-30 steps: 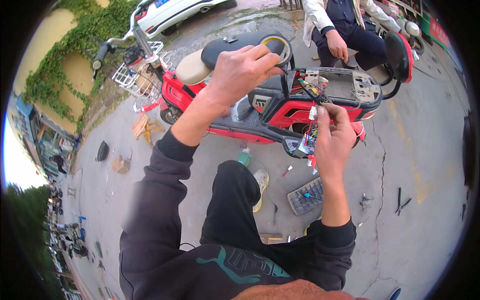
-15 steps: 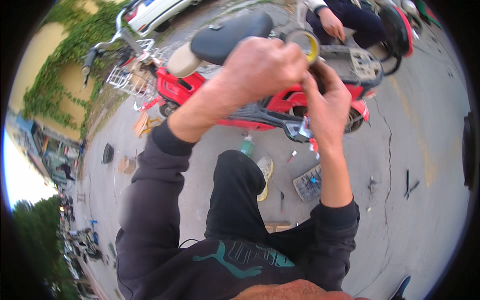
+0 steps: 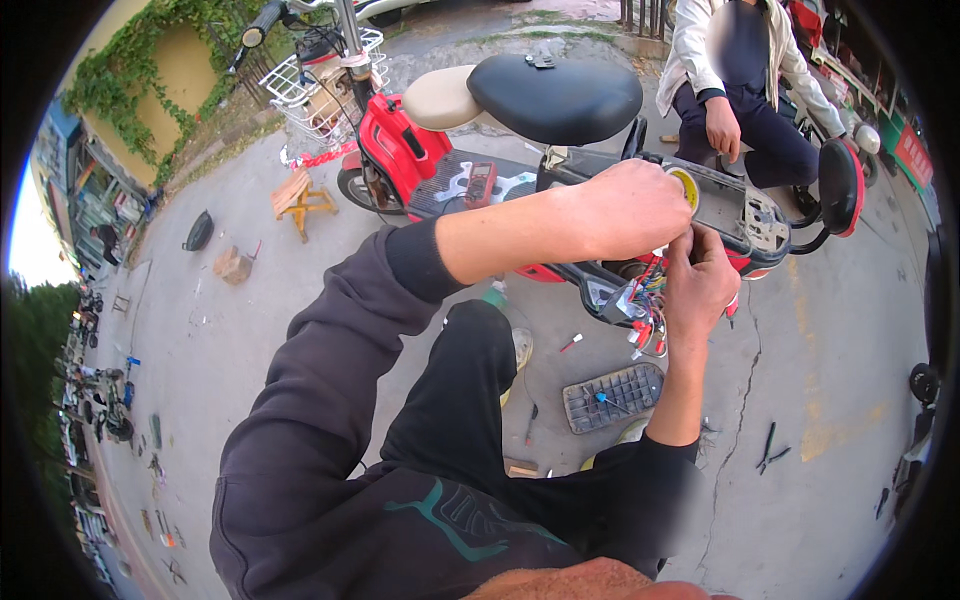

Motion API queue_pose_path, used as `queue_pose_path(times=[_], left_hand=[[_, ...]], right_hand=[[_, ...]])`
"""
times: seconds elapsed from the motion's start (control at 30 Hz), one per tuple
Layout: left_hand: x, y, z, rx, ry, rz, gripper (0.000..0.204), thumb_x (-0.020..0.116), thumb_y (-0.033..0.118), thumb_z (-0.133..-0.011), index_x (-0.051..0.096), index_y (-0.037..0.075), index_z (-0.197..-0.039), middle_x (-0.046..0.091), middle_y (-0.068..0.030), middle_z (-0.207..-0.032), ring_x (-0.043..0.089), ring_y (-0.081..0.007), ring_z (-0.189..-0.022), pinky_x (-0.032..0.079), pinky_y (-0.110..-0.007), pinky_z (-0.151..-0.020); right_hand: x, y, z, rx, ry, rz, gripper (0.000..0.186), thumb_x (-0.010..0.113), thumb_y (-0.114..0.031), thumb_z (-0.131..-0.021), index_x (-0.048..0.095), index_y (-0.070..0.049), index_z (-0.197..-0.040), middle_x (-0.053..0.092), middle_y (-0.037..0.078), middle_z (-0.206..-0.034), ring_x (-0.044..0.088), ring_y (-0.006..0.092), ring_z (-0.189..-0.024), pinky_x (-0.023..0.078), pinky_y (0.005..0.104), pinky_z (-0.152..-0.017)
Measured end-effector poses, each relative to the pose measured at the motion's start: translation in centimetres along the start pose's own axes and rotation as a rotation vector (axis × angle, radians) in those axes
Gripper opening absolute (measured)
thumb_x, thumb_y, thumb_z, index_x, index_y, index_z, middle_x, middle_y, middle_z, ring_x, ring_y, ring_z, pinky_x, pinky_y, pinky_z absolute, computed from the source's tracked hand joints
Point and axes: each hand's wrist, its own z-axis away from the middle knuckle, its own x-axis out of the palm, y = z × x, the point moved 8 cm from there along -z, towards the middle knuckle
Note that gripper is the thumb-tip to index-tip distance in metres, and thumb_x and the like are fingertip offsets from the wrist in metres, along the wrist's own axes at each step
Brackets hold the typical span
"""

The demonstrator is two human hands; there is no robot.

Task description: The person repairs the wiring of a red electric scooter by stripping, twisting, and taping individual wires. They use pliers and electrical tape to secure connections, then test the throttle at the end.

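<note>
My left hand (image 3: 637, 212) is closed in a fist over the red scooter's open rear body, gripping a tape roll (image 3: 684, 190) with a yellow inner ring. Just below the roll, my right hand (image 3: 700, 285) is closed in a pinch, thumb and fingers together near the left hand's fingers. What lies in that pinch is hidden. Loose wires with coloured connectors (image 3: 650, 310) hang beside my right hand. The red scooter (image 3: 405, 140) stands ahead, its black seat (image 3: 560, 97) tilted up.
A grey plastic tray (image 3: 612, 397) with a blue-handled tool lies by my feet. Pliers (image 3: 770, 452) rest on the ground to the right. A wooden stool (image 3: 302, 203) and a cardboard box (image 3: 232, 266) stand left. Another person (image 3: 745, 100) sits beyond the scooter.
Both hands have moved right and lower in the picture, still close together with the tape roll. The view has shifted, showing more of the scooter and the seated person.
</note>
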Motion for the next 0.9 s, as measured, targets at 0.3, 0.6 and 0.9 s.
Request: queue_pose_path(times=[0.3,0.6,0.9], left_hand=[[-9.3,3.3,8.2,0.335,0.435,0.474,0.026,0.069,0.009,-0.081,0.072,0.002,-0.106,0.071,-0.0083,-0.094,0.07,-0.0264,-0.075,0.058,-0.036,-0.065],[5.5,-27.1,0.8,-0.247,0.318,-0.013,0.024,0.066,0.017,-0.094,0.07,0.006,-0.115,0.066,-0.0165,-0.116,0.067,-0.0354,-0.102,0.055,-0.043,-0.088],[-1.2,-18.6,2.1,-0.471,0.297,-0.061,0.036,0.072,0.006,-0.085,0.066,0.001,-0.12,0.064,-0.0133,-0.103,0.066,-0.0234,-0.084,0.054,-0.035,-0.075]], right_hand=[[-9.5,13.5,-3.0,0.39,0.149,-0.104,0.021,0.067,-0.018,-0.096,0.074,0.002,-0.098,0.073,0.003,-0.089,0.063,0.0055,-0.072,0.048,0.0246,-0.061],[-5.6,11.5,-0.7,0.342,-0.131,-0.362,0.024,0.059,-0.016,-0.105,0.07,0.004,-0.111,0.075,0.01,-0.101,0.066,0.0103,-0.076,0.048,0.0244,-0.065],[-7.5,14.2,0.2,0.546,-0.138,-0.482,0.032,0.056,-0.015,-0.105,0.063,0.005,-0.129,0.074,0.012,-0.1,0.068,0.0134,-0.079,0.051,0.0258,-0.068]])
